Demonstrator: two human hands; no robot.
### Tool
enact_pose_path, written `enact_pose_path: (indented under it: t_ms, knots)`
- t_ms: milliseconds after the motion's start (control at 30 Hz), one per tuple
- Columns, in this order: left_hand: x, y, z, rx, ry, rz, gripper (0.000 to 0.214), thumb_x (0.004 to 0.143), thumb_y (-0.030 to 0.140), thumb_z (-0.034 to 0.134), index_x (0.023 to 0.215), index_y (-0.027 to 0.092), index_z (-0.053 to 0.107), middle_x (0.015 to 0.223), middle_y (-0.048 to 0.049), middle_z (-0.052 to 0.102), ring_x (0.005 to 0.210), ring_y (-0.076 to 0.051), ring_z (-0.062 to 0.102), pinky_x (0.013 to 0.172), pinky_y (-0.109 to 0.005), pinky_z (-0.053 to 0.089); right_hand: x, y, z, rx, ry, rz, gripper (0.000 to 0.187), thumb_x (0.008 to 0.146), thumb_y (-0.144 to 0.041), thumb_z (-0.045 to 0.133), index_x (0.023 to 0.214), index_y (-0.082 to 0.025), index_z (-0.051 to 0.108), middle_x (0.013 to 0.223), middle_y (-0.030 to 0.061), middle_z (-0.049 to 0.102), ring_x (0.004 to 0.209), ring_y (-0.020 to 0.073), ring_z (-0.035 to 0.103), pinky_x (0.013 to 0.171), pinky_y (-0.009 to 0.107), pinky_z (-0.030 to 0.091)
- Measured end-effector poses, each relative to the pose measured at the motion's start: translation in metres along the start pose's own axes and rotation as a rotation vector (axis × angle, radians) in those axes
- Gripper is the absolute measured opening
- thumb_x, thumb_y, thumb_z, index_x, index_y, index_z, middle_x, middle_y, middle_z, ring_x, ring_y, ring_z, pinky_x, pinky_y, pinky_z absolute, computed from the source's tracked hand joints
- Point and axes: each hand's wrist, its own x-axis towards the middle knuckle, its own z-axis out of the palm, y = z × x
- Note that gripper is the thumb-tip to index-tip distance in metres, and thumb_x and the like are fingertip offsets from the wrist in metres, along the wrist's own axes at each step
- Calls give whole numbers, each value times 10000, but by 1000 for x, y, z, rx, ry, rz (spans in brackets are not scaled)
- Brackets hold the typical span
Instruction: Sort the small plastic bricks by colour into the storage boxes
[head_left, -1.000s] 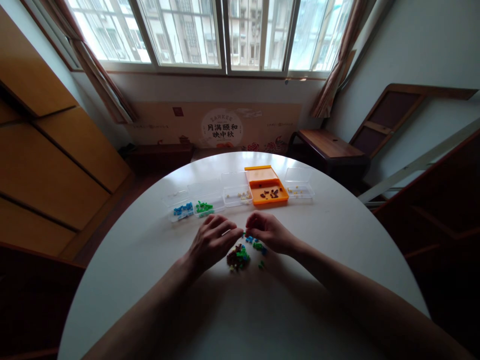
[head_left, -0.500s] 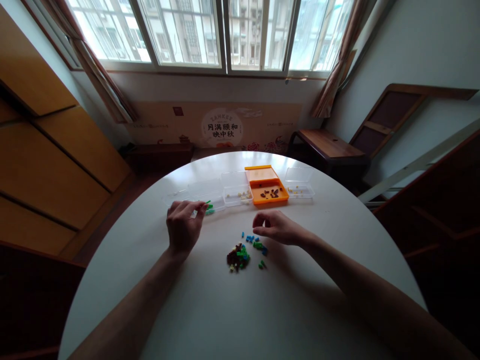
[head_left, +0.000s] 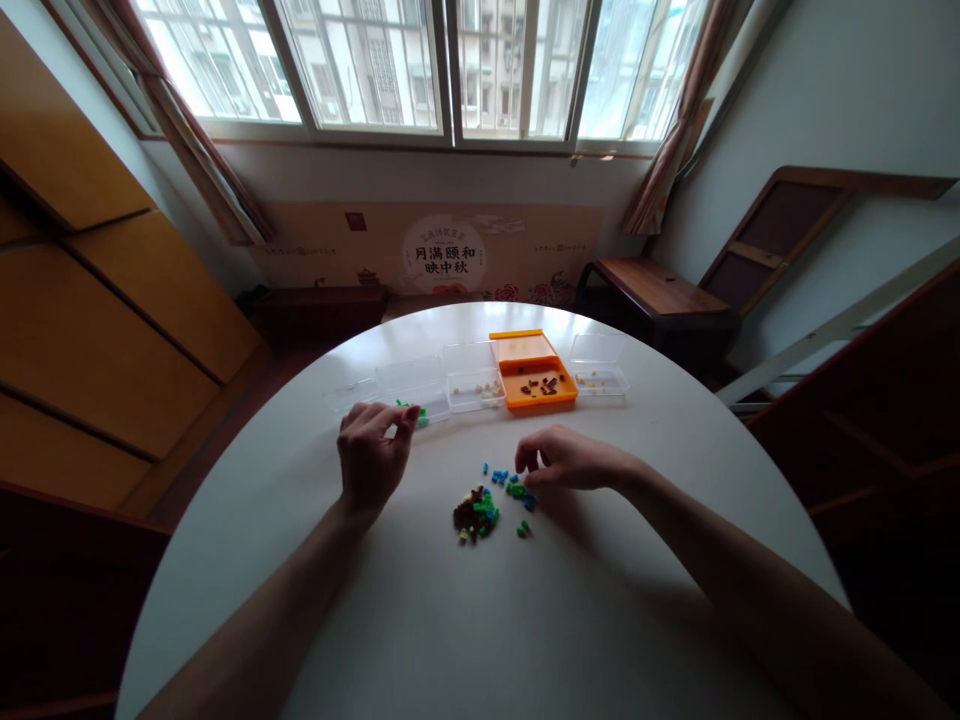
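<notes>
My left hand [head_left: 373, 448] is over the front of a clear plastic box [head_left: 436, 408] that holds small green bricks [head_left: 422, 413]. Its thumb and forefinger are pinched together, with no brick visible between them. Out to the right, my right hand [head_left: 570, 458] hovers low with curled fingers and a gap at the tips. Right beneath those fingertips lie loose green bricks [head_left: 516, 490] and blue bricks [head_left: 499, 478]. A mixed pile of brown, green and cream bricks [head_left: 475, 515] sits nearer to me.
Along the far side of the round white table [head_left: 420, 620] stand an orange box [head_left: 541, 405] with brown bricks, a clear box [head_left: 476, 403] with cream bricks, and another clear box [head_left: 600, 388] with yellowish bricks. A wooden bench [head_left: 652, 285] stands beyond.
The green brick that was in my left fingertips is no longer there, and the hand has shifted slightly. My right hand has lowered toward me, closer to the loose bricks.
</notes>
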Motion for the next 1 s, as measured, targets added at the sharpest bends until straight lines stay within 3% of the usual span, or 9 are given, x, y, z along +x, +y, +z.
enact_pose_path:
  t_ms: [233,367,600,1000]
  knots:
    - [-2,10,1,-35,-35,72,273,885,374,568,684,214,661,682,-19,659,690,-179,532,718,-328,406,-1,-18,6,-115,-8,-6,136,674,-260,735,773,-182,685,732,-3,628,685,129,537,614,237,366]
    - [-3,14,3,-47,-51,99,265,886,344,567,668,216,645,657,-11,640,676,-174,531,719,-327,402,0,-24,12,-192,27,-4,68,699,-192,677,763,-173,664,784,13,617,695,127,527,627,241,358]
    - [-4,22,3,-69,-80,161,245,878,318,577,663,215,638,658,-8,640,688,-171,538,714,-325,394,-1,-21,17,-199,21,-93,95,753,-162,604,841,-173,637,894,40,611,766,144,540,676,249,371]
    - [-2,27,1,-96,-104,245,231,879,272,582,670,189,635,643,-5,616,681,-157,532,696,-309,397,1,-17,25,-146,98,-254,111,716,-98,607,801,-169,619,828,9,622,715,114,540,671,218,389]
